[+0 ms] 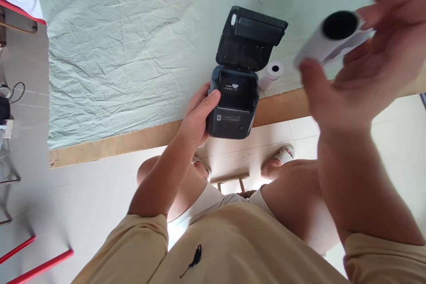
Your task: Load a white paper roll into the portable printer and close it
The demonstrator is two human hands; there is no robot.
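Observation:
My left hand (201, 113) grips the left side of a small dark label printer (233, 122), its thumb resting on the rim. The printer's lid (251, 37) is swung up, and its paper bay shows no roll inside. Raised on the right, my right hand (362, 66) is closed around a white paper roll (319, 46) with a dark hollow core; a loose strip of paper hangs beside it. The hand and roll are slightly blurred. A second, smaller white paper roll (271, 75) rests on the cloth just right of the printer.
A pale green cloth (126, 44) covers the table, whose wooden edge (133, 142) runs along the front. My legs and a stool (229, 179) are below. On the floor at left are red bars (46, 267) and a cable (18, 93).

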